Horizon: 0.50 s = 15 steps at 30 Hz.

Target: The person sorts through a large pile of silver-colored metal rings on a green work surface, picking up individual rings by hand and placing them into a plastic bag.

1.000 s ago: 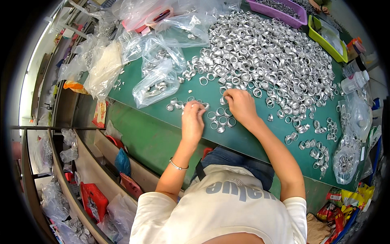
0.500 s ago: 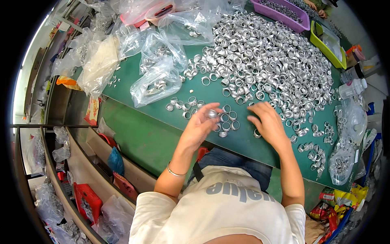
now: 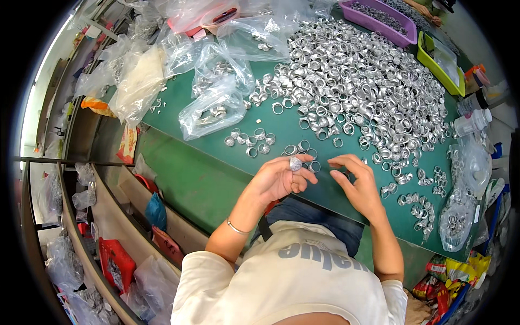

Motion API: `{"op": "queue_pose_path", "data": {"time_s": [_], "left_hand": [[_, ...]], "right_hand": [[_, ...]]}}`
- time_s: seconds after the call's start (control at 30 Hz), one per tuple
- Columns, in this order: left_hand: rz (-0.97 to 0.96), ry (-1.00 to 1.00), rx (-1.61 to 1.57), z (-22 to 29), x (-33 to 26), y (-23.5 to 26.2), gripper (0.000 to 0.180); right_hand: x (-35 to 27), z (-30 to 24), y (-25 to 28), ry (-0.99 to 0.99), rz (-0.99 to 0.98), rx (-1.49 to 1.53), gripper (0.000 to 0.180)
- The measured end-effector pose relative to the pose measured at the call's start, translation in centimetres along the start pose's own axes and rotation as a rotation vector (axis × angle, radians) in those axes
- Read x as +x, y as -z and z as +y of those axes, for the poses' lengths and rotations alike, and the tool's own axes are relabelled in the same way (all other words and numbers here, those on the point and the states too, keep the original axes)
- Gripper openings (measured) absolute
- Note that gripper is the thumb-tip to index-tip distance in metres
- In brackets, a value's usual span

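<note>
A silver ring [image 3: 295,163] with a broad patterned face is at the bent fingers of my left hand [image 3: 279,177]; whether it is pinched or slipped over a finger is hard to see. Just beyond those fingertips lies a small cluster of rings [image 3: 304,145], partly covered by the hand. My right hand [image 3: 357,187] hovers over the green table [image 3: 254,176], thumb and fingers curved but apart, with no ring clearly in its grip. Further left sits another small group of rings [image 3: 251,142]. The large heap of silver rings [image 3: 357,76] spreads beyond both hands.
Clear plastic bags [image 3: 214,111] hold rings at the left. A purple basket [image 3: 398,37] and a yellow-green tray [image 3: 444,70] stand at the far right. Small ring groups [image 3: 422,211] and a bag of rings [image 3: 455,222] lie near the right edge. Another person's hand [image 3: 436,20] shows at the top.
My left hand has come nearer and slightly right, with the ring now facing up at its fingers. My right hand has lowered toward me. The view has shifted slightly.
</note>
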<state>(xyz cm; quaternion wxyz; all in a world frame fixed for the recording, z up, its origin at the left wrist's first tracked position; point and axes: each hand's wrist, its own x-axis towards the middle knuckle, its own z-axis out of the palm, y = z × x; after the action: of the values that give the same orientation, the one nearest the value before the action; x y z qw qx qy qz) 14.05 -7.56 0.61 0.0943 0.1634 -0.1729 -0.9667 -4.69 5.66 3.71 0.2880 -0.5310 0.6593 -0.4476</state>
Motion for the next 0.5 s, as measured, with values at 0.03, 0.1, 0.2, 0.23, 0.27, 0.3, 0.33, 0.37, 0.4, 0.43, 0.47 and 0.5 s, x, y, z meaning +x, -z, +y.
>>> {"op": "queue_pose_path", "data": {"time_s": [0.03, 0.1, 0.2, 0.23, 0.27, 0.3, 0.33, 0.37, 0.4, 0.43, 0.47, 0.5], "left_hand": [[0.0, 0.02, -0.044, -0.3, 0.1, 0.4, 0.039], [-0.003, 0.059, -0.136, -0.6, 0.3, 0.8, 0.041], [-0.047, 0.108, -0.228, -0.8, 0.5, 1.4, 0.043], [-0.086, 0.119, -0.225, -1.0, 0.6, 1.8, 0.044], [-0.125, 0.13, -0.221, -1.1, 0.6, 2.0, 0.044], [-0.137, 0.106, -0.144, -1.1, 0.6, 2.0, 0.045], [-0.148, 0.081, -0.067, -1.3, 0.6, 2.0, 0.045], [-0.158, 0.056, 0.01, -1.4, 0.6, 2.0, 0.045], [0.012, -0.046, 0.228, -1.3, 0.4, 0.9, 0.045], [0.184, -0.152, 0.445, -1.1, 0.0, -0.9, 0.045], [0.359, -0.256, 0.66, -0.9, -0.3, -1.9, 0.046], [0.294, -0.435, 0.787, -0.7, -0.4, -1.2, 0.042]], "right_hand": [[0.3, -0.4, -0.2, -0.031, -0.023, 0.043, 0.021], [0.7, -0.8, -1.0, -0.08, -0.033, 0.158, 0.019], [1.4, -2.1, -1.7, -0.002, -0.086, 0.16, 0.016], [1.4, -1.6, -2.4, 0.049, -0.031, 0.131, 0.015], [1.5, -1.4, -2.9, 0.032, -0.027, 0.159, 0.015], [1.7, -1.3, -3.3, 0.018, -0.023, 0.188, 0.015], [1.8, -1.0, -3.7, 0.004, -0.021, 0.216, 0.014], [1.8, -0.5, -3.9, -0.031, -0.032, 0.264, 0.013], [1.8, 0.1, -3.9, -0.068, -0.041, 0.314, 0.012], [1.9, 0.5, -4.0, -0.103, -0.052, 0.363, 0.011], [2.1, 0.6, -4.1, -0.077, -0.019, 0.317, 0.01], [2.3, 0.5, -4.2, -0.053, 0.014, 0.271, 0.009]]}}
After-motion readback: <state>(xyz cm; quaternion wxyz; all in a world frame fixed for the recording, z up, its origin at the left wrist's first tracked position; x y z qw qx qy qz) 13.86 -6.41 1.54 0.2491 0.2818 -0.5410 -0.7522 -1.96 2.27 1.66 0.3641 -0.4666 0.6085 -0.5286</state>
